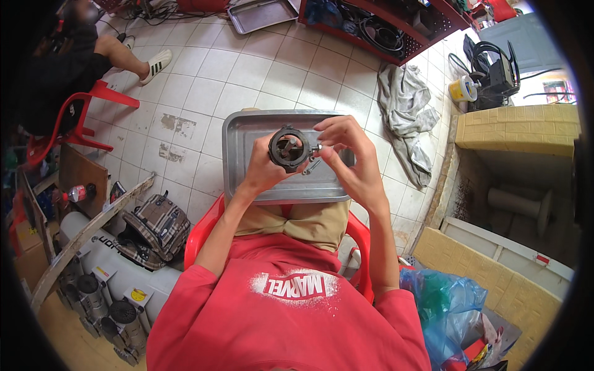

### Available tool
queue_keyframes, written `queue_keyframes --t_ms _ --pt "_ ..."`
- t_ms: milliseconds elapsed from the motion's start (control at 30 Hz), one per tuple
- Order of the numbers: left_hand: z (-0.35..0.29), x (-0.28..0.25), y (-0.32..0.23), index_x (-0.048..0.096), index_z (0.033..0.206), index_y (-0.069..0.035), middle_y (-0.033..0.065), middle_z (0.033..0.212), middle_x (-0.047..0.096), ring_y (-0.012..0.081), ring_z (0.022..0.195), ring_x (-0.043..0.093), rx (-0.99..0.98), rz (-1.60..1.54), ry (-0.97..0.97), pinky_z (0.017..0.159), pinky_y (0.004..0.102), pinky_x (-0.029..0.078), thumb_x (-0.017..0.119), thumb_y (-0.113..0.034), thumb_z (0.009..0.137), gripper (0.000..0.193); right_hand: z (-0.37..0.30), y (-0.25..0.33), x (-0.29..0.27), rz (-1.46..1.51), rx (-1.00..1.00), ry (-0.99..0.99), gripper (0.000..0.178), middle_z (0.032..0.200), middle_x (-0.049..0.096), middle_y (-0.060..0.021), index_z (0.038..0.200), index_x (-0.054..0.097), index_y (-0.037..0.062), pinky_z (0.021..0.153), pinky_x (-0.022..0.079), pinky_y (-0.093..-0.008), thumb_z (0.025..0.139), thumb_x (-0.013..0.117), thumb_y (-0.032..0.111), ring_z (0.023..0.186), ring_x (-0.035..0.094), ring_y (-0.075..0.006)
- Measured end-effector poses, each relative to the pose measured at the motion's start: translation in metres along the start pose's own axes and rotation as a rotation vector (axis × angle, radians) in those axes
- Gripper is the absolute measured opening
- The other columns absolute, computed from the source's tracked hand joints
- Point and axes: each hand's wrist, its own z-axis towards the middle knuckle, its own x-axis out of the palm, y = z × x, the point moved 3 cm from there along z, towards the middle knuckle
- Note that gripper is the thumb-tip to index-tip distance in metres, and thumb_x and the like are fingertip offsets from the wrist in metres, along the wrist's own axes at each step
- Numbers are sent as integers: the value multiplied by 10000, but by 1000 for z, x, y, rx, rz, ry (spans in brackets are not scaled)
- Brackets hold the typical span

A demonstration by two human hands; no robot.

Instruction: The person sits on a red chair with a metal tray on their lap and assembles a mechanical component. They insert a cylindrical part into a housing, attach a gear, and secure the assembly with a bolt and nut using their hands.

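My left hand (265,166) is wrapped around a dark, round metal part (289,148) with an open ring-like top and a rod or shaft inside it. A small shiny bolt (316,148) sticks out from the part's right side. Beside that bolt is my right hand (349,154), its thumb close to the bolt head and its fingers curved and apart; whether the thumb touches the bolt I cannot make out. Beneath both hands, a grey metal tray (230,167) rests on my lap. Small metal pieces (312,167) show in it just below the bolt.
Another person's leg (124,54) and a red chair (93,102) are at far left. A plaid backpack (158,226) lies near my left side. A grey cloth (405,111) is on the tiled floor at right, by a sunken pit (495,173). Blue plastic bags (445,309) sit near my right elbow.
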Motion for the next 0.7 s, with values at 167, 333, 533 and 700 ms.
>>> queue_keyframes --t_ms 167,333,533,700 --pt "2 -6 8 657 921 -29 21 826 699 88 748 637 -26 -63 17 700 270 532 838 -114 740 270 -3 3 -4 -207 -155 89 208 1121 616 -72 1023 660 20 725 502 -300 858 785 15 912 643 -155" --pt "-3 -8 18 642 921 -46 15 873 686 83 786 630 -20 -88 52 720 256 524 850 -32 741 275 -2 9 -4 -161 -100 40 153 1129 590 -79 981 671 28 727 502 -308 870 777 34 912 638 -171" --pt "-4 -5 16 636 924 -57 13 902 684 82 800 625 -34 -33 49 736 257 527 861 6 754 289 -10 -8 -2 -251 -39 160 116 1108 578 -97 978 659 -15 766 524 -331 935 729 68 909 616 -213" --pt "-9 -6 26 634 924 -54 18 903 689 77 813 623 -65 12 67 734 261 530 864 1 768 284 -10 -8 2 -236 -70 115 123 1095 577 -108 987 659 -27 789 528 -344 962 704 85 917 609 -224"
